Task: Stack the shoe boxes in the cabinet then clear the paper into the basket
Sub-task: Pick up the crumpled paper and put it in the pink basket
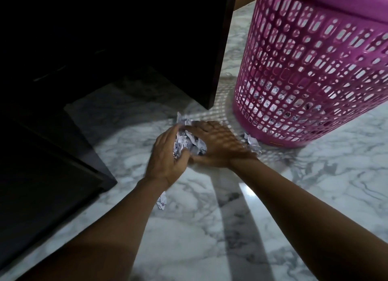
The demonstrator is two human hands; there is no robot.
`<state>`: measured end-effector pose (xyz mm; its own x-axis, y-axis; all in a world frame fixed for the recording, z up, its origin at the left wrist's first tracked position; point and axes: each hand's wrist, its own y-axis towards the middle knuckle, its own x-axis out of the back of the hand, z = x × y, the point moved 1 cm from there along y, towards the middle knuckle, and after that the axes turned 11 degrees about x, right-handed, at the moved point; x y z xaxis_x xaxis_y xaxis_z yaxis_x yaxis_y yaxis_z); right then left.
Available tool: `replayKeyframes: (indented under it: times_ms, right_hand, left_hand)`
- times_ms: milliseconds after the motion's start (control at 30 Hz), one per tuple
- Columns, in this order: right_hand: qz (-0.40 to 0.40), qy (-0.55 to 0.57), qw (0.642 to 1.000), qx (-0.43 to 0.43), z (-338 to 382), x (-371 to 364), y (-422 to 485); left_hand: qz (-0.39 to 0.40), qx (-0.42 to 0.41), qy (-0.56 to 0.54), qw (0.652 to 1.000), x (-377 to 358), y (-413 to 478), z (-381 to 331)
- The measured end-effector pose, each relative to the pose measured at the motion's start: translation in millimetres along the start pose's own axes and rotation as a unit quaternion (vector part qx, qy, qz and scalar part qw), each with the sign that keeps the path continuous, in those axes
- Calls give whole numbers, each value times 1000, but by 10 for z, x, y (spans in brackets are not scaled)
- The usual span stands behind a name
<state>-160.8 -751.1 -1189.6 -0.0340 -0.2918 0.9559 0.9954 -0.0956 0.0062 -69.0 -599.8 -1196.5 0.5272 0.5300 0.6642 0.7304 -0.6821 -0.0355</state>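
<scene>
Both my hands meet low over the marble floor around a bunch of crumpled white paper (190, 143). My left hand (168, 154) curls its fingers round the left side of the bunch. My right hand (218, 144) cups it from the right, fingers bent over the top. A pink perforated basket (315, 60) stands just right of the hands, with crumpled paper visible through its lower holes. One loose scrap (253, 143) lies against the basket's base, another scrap (162, 201) lies under my left forearm. The dark cabinet (105, 39) fills the upper left; no shoe boxes can be made out in it.
The marble floor (315, 186) spreads to the right and toward me. A dark cabinet panel or open door (42, 175) juts out low on the left, close to my left arm. The cabinet's corner post (216, 87) stands between the hands and the basket.
</scene>
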Motion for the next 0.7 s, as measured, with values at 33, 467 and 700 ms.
replayKeyframes:
  times_ms: [33, 467, 700]
  right_hand:
    - [-10, 17, 1000, 9, 12, -21, 19]
    - [-198, 148, 969, -7, 239, -300, -239]
    - [-241, 243, 937, -72, 325, 179, -427]
  left_hand:
    - [3, -8, -2, 1000, -17, 7, -3]
    - [-51, 23, 34, 998, -178, -57, -58]
    - [-15, 54, -68, 996, 47, -64, -565]
